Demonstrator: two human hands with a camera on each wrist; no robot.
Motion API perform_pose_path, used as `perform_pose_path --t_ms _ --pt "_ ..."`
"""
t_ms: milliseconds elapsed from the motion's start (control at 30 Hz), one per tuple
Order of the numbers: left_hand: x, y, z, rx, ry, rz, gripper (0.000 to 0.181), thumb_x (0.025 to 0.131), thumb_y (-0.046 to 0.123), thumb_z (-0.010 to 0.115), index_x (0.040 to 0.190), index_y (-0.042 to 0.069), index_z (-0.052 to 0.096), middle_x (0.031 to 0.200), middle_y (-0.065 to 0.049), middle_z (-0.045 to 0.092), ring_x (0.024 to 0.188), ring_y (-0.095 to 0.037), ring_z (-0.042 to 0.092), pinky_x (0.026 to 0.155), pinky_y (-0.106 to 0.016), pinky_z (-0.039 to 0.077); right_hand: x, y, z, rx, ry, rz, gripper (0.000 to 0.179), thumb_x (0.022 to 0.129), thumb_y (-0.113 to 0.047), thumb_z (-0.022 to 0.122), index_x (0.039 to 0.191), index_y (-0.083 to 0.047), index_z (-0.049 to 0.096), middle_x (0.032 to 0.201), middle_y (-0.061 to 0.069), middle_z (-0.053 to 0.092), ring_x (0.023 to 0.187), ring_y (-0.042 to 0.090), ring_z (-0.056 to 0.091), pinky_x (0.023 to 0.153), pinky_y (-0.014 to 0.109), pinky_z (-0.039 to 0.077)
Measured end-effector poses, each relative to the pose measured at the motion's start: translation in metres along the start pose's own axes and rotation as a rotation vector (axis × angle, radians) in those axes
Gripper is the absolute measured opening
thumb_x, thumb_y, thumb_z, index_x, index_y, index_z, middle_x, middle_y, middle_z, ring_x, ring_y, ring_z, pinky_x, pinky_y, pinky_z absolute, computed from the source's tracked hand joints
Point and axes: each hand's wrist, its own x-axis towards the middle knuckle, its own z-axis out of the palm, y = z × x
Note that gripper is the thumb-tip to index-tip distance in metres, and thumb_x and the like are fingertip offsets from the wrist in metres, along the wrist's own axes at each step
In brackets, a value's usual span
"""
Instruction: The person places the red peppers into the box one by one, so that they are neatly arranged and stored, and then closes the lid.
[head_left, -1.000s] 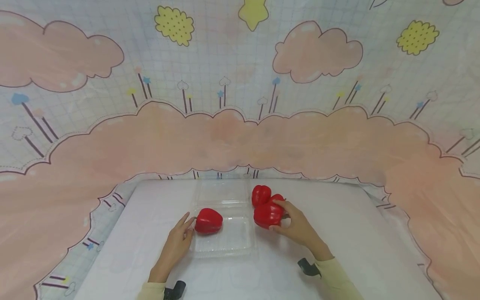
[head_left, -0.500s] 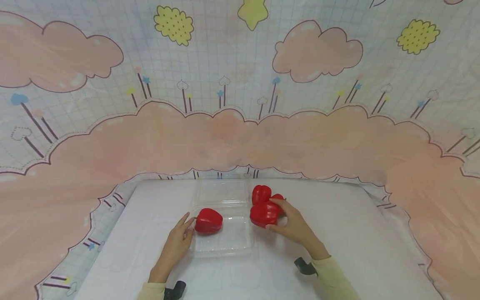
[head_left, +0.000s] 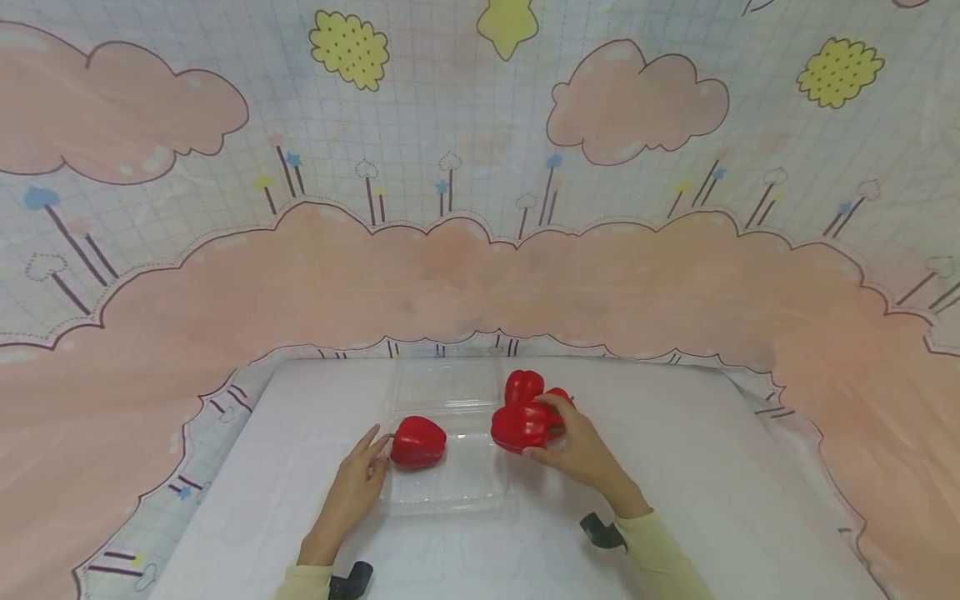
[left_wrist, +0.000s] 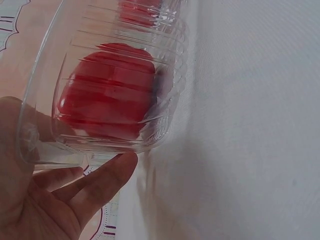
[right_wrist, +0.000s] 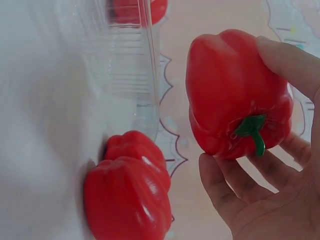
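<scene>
My right hand (head_left: 583, 450) grips a red bell pepper (head_left: 517, 427) with a green stem (right_wrist: 254, 132), thumb on one side and fingers on the other. The pepper is held raised at the right edge of an open clear plastic clamshell box (head_left: 450, 507). Inside the box, at its left, lies another red bell pepper (head_left: 418, 442). My left hand (head_left: 354, 482) holds the box's left end; in the left wrist view its fingers (left_wrist: 102, 187) press the outer wall, with the thumb up at the rim.
Two more red bell peppers, one at the back (head_left: 522, 387) and one partly hidden (head_left: 562, 397), lie on the white table (head_left: 645, 400) right of the box. The box's lid (head_left: 446, 385) is folded back, away from me. A patterned cloth (head_left: 480, 283) hangs behind.
My right hand has carried its pepper a little leftward, from beside the other peppers to the box's right edge. The left hand and the pepper in the box have stayed still.
</scene>
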Motion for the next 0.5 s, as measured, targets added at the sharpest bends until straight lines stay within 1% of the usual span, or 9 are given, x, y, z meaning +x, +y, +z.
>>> perform_pose_path --t_ms 167,333,500 --pt "0.0001 0.0012 -0.0004 0.005 -0.001 -0.003 0.045 0.097 0.01 0.053 0.141 -0.001 0.05 0.155 -0.02 0.038 0.124 -0.043 0.058 0.098 -0.053 0.051 0.0006 -0.0025 0.0007 0.004 -0.007 -0.007 0.079 0.068 -0.025 0.089 0.136 -0.019 0.048 0.127 0.003 0.057 0.113 0.025 0.056 0.082 0.046 0.061" --pt "-0.0002 0.0016 -0.001 0.004 0.002 -0.002 0.045 0.097 0.01 0.052 0.141 -0.001 0.051 0.155 -0.019 0.039 0.124 -0.043 0.057 0.098 -0.054 0.051 0.0016 -0.0059 0.0021 0.001 -0.014 -0.014 0.08 0.068 -0.026 0.089 0.136 -0.019 0.048 0.127 0.003 0.057 0.115 0.024 0.055 0.083 0.045 0.061" --pt "-0.0003 0.0015 -0.0009 -0.002 0.0 -0.002 0.045 0.097 0.01 0.052 0.141 -0.001 0.05 0.156 -0.019 0.038 0.126 -0.043 0.056 0.099 -0.053 0.051 0.0023 -0.0078 0.0044 0.022 -0.025 -0.024 0.079 0.068 -0.028 0.089 0.136 -0.02 0.048 0.126 0.001 0.057 0.115 0.024 0.056 0.083 0.046 0.06"
